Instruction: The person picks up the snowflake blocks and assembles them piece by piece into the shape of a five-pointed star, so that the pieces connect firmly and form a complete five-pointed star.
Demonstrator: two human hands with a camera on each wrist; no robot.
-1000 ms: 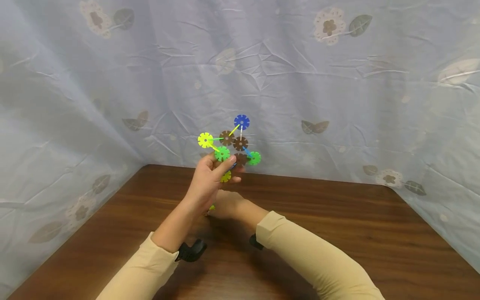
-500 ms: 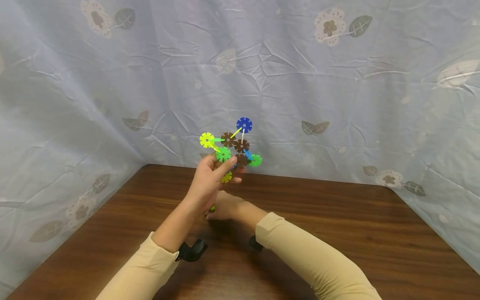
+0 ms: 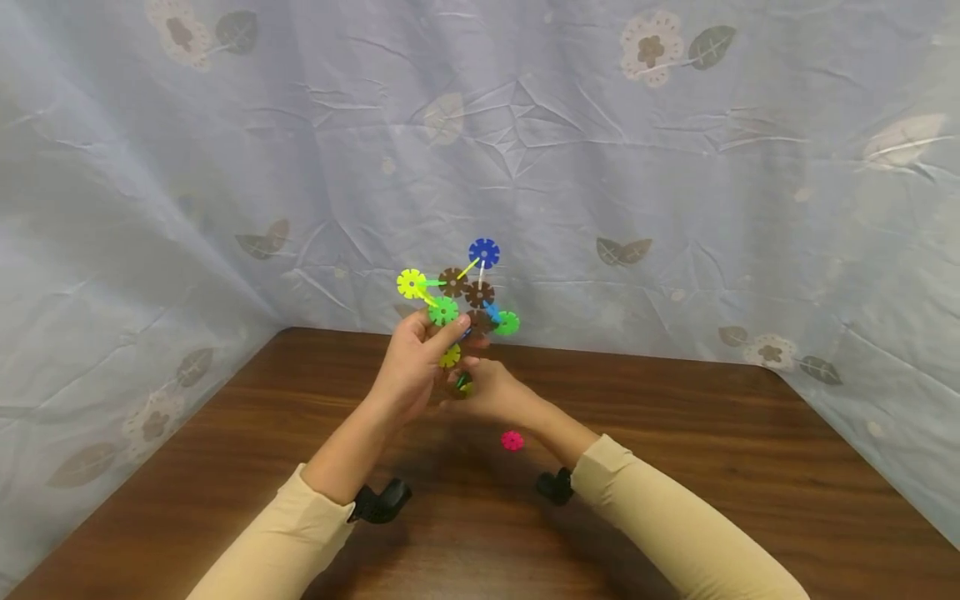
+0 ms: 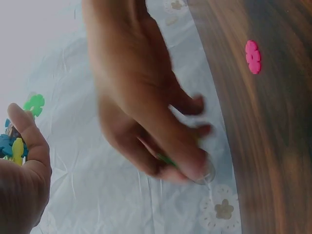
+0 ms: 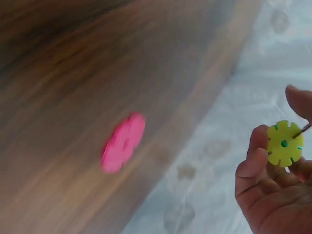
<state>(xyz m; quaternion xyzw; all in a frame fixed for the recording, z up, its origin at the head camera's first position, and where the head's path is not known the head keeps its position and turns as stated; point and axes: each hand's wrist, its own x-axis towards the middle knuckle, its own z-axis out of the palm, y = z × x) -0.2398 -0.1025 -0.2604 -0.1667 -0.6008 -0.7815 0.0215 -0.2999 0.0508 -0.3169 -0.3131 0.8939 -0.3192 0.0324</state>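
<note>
My left hand (image 3: 408, 362) grips an assembly of interlocking plastic building discs (image 3: 453, 282) above the table. The thumb lies against its lower part, near a green disc (image 3: 444, 312). A blue disc (image 3: 483, 252) tops the assembly, and other notched discs are yellow, green and brown. Just below, my right hand (image 3: 491, 396) is close to the left, mostly hiding what it holds. In the right wrist view, fingers curl round a yellow disc (image 5: 275, 151), with green showing through its slots. The left wrist view shows the right hand (image 4: 141, 92) blurred.
A pink building disc (image 3: 512, 440) lies on the wooden table (image 3: 675, 467), under the right forearm's near side. Floral curtains (image 3: 562, 183) stand close behind the table and along both sides. Black wrist mounts (image 3: 381, 502) hang under the sleeves.
My right hand has moved up and to the right, from low beside the left wrist to just under the assembly. The pink disc has come into view. The left hand has barely moved.
</note>
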